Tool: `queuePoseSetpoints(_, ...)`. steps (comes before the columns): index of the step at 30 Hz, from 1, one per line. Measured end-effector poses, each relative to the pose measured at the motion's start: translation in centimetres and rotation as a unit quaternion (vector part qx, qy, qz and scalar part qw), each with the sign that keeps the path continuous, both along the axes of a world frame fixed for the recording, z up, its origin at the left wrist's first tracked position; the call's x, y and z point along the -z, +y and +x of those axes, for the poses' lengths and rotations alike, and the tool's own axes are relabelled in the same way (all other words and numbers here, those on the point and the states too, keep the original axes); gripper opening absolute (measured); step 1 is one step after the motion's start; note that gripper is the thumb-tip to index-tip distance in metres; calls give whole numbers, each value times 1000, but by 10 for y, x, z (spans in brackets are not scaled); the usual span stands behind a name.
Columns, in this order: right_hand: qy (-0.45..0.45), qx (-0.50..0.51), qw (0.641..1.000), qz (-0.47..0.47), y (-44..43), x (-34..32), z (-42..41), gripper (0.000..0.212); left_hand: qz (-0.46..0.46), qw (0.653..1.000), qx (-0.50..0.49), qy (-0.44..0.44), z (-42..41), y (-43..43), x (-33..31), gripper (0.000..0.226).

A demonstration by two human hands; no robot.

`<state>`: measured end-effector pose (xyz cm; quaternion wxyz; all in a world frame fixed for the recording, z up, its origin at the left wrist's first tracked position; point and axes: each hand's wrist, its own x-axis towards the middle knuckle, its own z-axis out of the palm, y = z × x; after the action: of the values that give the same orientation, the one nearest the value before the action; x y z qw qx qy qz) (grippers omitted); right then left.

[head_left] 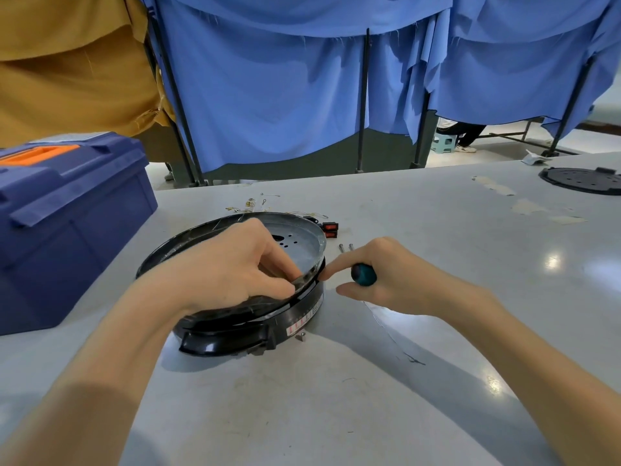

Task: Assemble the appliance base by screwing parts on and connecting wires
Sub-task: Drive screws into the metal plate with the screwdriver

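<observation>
Base (302,311) sits mid-table (420,213) as our left hand (232,267) pinches the plate (299,240) rim, right hand (396,277) curled round a screwdriver (363,274) w/ forefinger out. Risk, we judge: plate slips, seats crooked & holes misalign if pinch loosens.

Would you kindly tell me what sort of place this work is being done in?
Probably a workshop or assembly station, curtained off: a grey worktable with a blue toolbox, loose screws and red switches beside the appliance base, and blue cloth partitions hung on black poles behind.
</observation>
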<state>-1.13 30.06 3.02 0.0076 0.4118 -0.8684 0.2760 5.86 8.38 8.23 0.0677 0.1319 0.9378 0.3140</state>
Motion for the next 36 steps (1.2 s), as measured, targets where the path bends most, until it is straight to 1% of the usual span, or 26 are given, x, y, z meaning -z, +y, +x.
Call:
queuePoseSetpoints(5,5,7,1000,-11,-1,1,0,33,24,999,-6,-25,-4,-4,-4,18)
queuePoseSetpoints(9,-1,5,1000,-16,-1,3,0,33,15,1000,-17,-13,-5,-2,0,17)
queuePoseSetpoints(13,0,-3,1000,-9,-2,6,-1,30,-8,1000,-9,-7,-2,1,3,18)
queuePoseSetpoints(21,11,2,1000,-12,-4,10,0,28,-17,1000,4,-3,0,0,3,19)
queuePoseSetpoints(27,25,23,999,-2,-9,15,2,29,-24,1000,-12,5,-4,-6,5,18)
queuePoseSetpoints(32,50,36,998,32,-14,21,4,26,-49,998,-16,20,-9,-7,17,19)
queuePoseSetpoints(36,61,41,996,44,-17,24,2,27,-53,998,-10,19,-12,-10,22,19)
